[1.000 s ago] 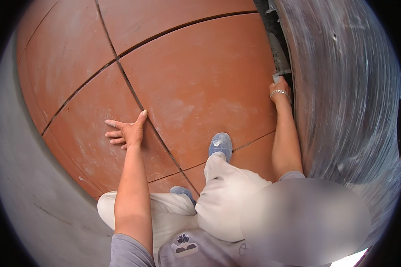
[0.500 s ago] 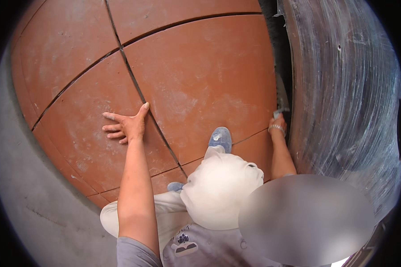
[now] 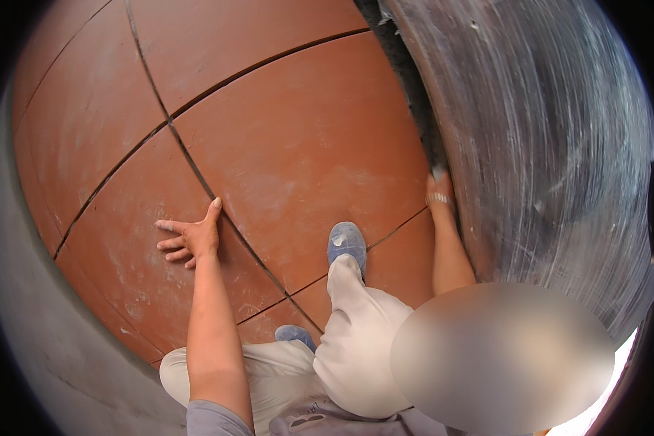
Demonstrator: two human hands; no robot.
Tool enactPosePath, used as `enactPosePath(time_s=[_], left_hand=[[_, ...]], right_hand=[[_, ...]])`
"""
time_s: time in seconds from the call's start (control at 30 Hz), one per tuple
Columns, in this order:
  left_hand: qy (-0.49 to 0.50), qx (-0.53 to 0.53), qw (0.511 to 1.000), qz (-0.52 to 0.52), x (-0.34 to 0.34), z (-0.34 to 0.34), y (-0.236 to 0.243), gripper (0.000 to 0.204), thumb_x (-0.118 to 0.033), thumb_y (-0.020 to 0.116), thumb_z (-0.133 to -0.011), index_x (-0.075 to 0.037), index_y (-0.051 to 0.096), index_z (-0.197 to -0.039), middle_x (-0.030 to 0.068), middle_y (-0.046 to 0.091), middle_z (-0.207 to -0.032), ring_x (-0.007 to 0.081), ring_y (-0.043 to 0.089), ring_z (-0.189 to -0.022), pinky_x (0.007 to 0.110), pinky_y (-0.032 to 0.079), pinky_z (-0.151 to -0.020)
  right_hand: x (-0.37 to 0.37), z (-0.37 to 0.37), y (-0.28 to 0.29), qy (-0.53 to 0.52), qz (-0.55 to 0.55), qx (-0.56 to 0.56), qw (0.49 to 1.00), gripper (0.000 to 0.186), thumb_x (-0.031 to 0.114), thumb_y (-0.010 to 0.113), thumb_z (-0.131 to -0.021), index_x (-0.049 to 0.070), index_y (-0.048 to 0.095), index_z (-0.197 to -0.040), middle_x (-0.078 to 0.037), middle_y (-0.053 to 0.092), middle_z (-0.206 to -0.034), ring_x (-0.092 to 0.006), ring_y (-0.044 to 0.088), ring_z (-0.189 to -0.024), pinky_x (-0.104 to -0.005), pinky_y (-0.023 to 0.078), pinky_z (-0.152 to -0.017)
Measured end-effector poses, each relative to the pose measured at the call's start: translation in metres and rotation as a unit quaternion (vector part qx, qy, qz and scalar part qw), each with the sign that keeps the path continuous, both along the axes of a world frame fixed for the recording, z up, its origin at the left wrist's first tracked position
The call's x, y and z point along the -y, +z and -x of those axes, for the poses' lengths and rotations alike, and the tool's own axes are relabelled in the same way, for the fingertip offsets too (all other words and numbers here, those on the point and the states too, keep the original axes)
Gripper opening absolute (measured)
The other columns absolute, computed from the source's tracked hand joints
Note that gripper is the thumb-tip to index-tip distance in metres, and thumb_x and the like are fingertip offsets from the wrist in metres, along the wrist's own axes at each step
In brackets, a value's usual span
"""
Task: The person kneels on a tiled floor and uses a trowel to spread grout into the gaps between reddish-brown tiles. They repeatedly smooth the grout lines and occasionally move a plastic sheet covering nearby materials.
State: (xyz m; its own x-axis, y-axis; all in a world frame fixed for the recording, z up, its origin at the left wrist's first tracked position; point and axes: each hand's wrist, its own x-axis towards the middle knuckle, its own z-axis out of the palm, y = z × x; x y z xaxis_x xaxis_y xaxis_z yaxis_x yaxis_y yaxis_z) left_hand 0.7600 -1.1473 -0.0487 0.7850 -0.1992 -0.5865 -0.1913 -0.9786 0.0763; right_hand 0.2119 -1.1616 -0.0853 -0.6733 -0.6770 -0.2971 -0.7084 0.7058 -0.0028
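Note:
My left hand [image 3: 194, 240] is open on a large reddish-brown tile [image 3: 134, 211], fingers spread to the left. Its thumb reaches the dark joint [image 3: 234, 229] beside the neighbouring big tile [image 3: 305, 138]. My right hand [image 3: 439, 190], with a bracelet [image 3: 438, 198] at the wrist, is down at that tile's right edge, by the dark gap [image 3: 423, 120] along the wall. Its fingers are closed round a small greyish hand tool [image 3: 437, 174], mostly hidden and smeared by motion; its kind is unclear now.
A streaked grey wall panel [image 3: 530, 131] rises close on the right. Grey concrete [image 3: 58, 320] borders the tiles at left. My blue shoes [image 3: 346, 241] stand on the tiles. A blurred oval covers the lower right.
The whole view has shifted and tilted. My left hand keeps its place by the joint. My right hand still holds the tool by the gap; less of the tool shows now.

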Motion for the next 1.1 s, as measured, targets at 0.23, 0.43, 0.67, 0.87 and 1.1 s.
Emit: enactPosePath(time_s=[0.23, 0.43, 0.67, 0.87, 1.1], left_hand=[[0.005, 0.01, 1.0, 0.003, 0.0, 0.002, -0.003, 0.152, -0.072, 0.083, -0.057, -0.019, -0.018, -0.157, 0.0347, -0.023, -0.157, 0.0569, -0.021, -0.143, 0.078, 0.005, -0.107], [0.011, 0.004, 1.0, -0.007, 0.002, 0.002, -0.001, 0.151, -0.07, 0.084, -0.057, -0.02, -0.018, -0.157, 0.0346, -0.021, -0.157, 0.0556, -0.022, -0.144, 0.077, 0.007, -0.108], [0.004, 0.001, 1.0, -0.015, 0.004, 0.002, -0.002, 0.154, -0.072, 0.084, -0.056, -0.018, -0.019, -0.157, 0.0359, -0.022, -0.156, 0.0558, -0.022, -0.144, 0.077, 0.006, -0.108], [0.006, -0.011, 1.0, -0.016, 0.004, 0.0, 0.0, 0.155, -0.072, 0.084, -0.055, -0.018, -0.02, -0.156, 0.0353, -0.023, -0.156, 0.0556, -0.023, -0.143, 0.076, 0.006, -0.109], [0.024, -0.018, 0.999, -0.013, 0.008, -0.002, 0.002, 0.154, -0.065, 0.088, -0.057, -0.019, -0.021, -0.156, 0.0346, -0.024, -0.156, 0.0545, -0.024, -0.143, 0.074, 0.004, -0.11]], right_hand=[[0.172, -0.062, -0.022, 0.12, 0.044, 0.0, 0.992, 0.051, 0.025, 0.065, -0.091, 0.001, 0.051, -0.133, -0.027, 0.057, -0.134, -0.0415, 0.056, -0.123, -0.0486, 0.047, -0.102], [0.21, -0.092, -0.012, 0.05, 0.046, 0.059, 0.996, 0.043, 0.025, 0.067, -0.091, 0.001, 0.056, -0.126, -0.024, 0.06, -0.131, -0.0397, 0.058, -0.121, -0.0472, 0.049, -0.101], [0.184, -0.105, 0.022, 0.115, -0.092, -0.033, 0.989, 0.04, 0.022, 0.064, -0.092, 0.008, 0.057, -0.128, -0.021, 0.063, -0.129, -0.0386, 0.062, -0.118, -0.0461, 0.052, -0.098], [0.105, -0.091, 0.038, 0.065, -0.158, -0.06, 0.983, 0.038, 0.022, 0.061, -0.093, 0.008, 0.056, -0.128, -0.024, 0.065, -0.122, -0.0386, 0.063, -0.117, -0.0491, 0.053, -0.096], [0.012, -0.06, 0.057, 0.003, -0.253, -0.084, 0.964, 0.036, 0.021, 0.061, -0.095, 0.011, 0.055, -0.128, -0.022, 0.066, -0.123, -0.0381, 0.063, -0.116, -0.0501, 0.053, -0.095]])
